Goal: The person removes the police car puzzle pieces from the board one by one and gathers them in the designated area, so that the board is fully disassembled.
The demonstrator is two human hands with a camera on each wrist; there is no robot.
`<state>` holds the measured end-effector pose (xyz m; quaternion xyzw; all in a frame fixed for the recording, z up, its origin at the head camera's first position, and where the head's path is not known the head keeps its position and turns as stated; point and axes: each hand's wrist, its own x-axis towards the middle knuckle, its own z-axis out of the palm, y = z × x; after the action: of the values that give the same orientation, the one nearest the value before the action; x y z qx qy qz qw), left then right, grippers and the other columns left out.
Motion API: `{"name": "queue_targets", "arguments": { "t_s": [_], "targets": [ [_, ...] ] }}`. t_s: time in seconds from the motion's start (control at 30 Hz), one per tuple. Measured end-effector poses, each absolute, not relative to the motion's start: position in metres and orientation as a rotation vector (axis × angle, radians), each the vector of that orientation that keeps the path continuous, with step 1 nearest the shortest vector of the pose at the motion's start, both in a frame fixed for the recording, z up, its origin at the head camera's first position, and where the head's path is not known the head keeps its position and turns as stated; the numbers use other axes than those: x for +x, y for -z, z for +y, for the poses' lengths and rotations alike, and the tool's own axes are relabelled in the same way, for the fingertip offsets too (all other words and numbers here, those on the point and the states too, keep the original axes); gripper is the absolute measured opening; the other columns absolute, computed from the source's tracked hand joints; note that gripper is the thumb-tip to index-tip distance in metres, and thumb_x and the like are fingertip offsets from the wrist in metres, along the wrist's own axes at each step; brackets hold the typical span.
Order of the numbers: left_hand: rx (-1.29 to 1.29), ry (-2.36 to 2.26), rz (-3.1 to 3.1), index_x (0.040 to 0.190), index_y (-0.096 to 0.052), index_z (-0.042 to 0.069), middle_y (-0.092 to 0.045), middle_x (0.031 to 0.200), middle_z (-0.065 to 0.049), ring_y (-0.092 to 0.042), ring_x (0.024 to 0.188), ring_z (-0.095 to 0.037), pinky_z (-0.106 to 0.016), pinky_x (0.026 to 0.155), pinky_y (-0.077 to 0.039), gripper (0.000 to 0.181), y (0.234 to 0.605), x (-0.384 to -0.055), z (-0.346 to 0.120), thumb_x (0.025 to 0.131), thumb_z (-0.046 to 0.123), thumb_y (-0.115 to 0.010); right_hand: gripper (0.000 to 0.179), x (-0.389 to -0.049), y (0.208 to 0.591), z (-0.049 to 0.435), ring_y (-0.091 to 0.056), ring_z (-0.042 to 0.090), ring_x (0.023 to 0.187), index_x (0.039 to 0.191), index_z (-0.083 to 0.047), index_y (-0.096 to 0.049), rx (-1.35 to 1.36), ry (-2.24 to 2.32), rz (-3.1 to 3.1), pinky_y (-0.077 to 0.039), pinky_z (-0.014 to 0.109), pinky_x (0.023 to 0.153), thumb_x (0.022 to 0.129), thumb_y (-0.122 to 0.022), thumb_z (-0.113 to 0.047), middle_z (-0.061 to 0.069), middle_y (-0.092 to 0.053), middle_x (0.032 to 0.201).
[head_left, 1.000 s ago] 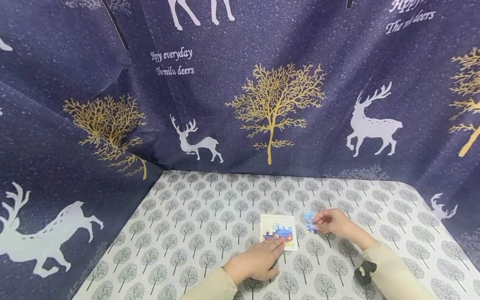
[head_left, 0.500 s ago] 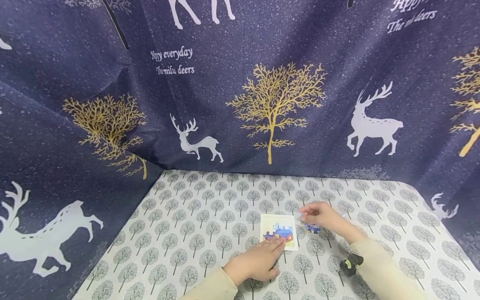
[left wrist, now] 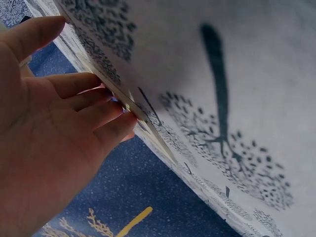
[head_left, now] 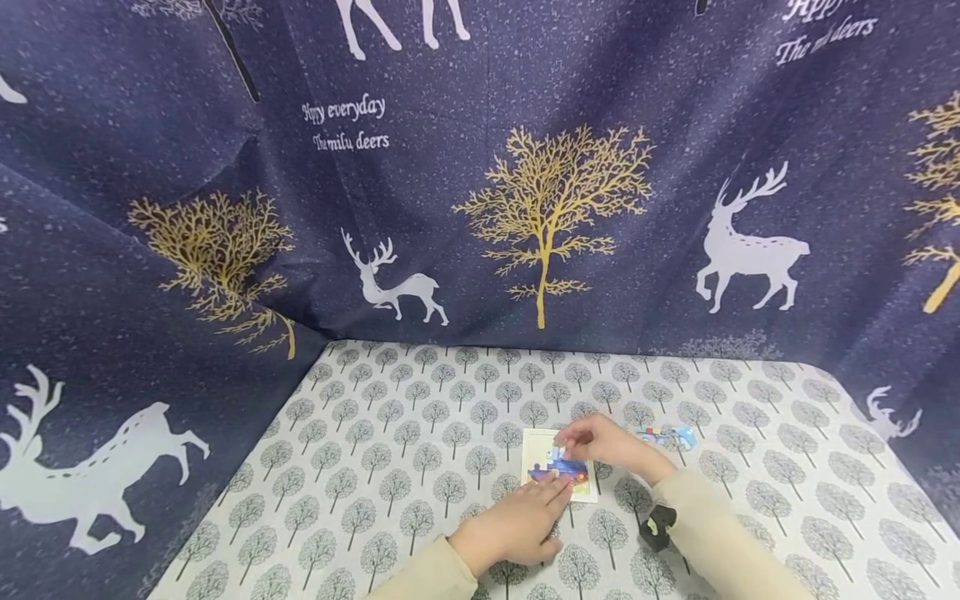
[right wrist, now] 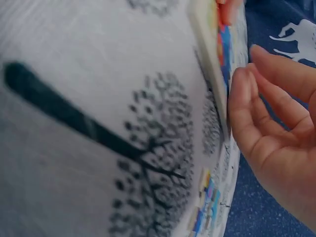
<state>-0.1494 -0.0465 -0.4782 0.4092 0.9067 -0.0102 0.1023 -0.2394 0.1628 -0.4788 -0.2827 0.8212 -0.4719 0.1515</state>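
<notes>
A small square jigsaw board (head_left: 530, 443) with a white border and a blue train picture lies flat on the table. My left hand (head_left: 513, 521) rests on its lower edge, fingers stretched out; in the left wrist view the fingertips (left wrist: 129, 118) touch the board's rim. Over the board's upper right, my right hand (head_left: 603, 442) pinches with bent fingers what seems a light-coloured puzzle piece, mostly hidden by the fingers. In the right wrist view the thumb and index fingertips (right wrist: 242, 81) meet close beside the board (right wrist: 210, 47).
Loose puzzle pieces (head_left: 678, 437) in light blue and mixed colours lie right of the board, beyond the right forearm. They also show as coloured pieces (right wrist: 205, 197) in the right wrist view. A tree-print cloth (head_left: 420, 467) covers the table; a dark blue curtain (head_left: 480, 208) hangs behind.
My right hand has moved left from the loose pieces to over the board, uncovering pieces on the right. My left hand has stayed on the board.
</notes>
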Motion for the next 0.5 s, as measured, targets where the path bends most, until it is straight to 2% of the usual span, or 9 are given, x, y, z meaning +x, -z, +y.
{"name": "queue_targets", "arguments": {
  "t_s": [0.17,0.5],
  "targets": [
    [1.191,0.06,2.697,0.152,-0.028,0.009,-0.022,0.159,-0.003,-0.022,0.144,-0.023,-0.036,0.115,-0.028,0.074,0.477,-0.148,-0.045,0.094,0.045,-0.055,0.03,-0.24,0.486,0.161,-0.063,0.018,0.075,0.109,0.011,-0.065,-0.788,1.348,2.379,-0.054,0.022,0.069,0.081,-0.07,-0.001,0.011,-0.065,0.084],
    [1.184,0.062,2.701,0.151,-0.032,0.012,-0.026,0.157,-0.002,-0.025,0.143,-0.024,-0.041,0.112,-0.033,0.069,0.475,-0.144,-0.047,0.094,0.043,-0.055,0.032,-0.247,0.494,0.161,-0.058,0.01,0.07,0.108,0.005,-0.068,-0.774,1.287,2.411,-0.053,0.021,0.065,0.077,-0.074,-0.002,0.001,-0.061,0.079]
  ]
}}
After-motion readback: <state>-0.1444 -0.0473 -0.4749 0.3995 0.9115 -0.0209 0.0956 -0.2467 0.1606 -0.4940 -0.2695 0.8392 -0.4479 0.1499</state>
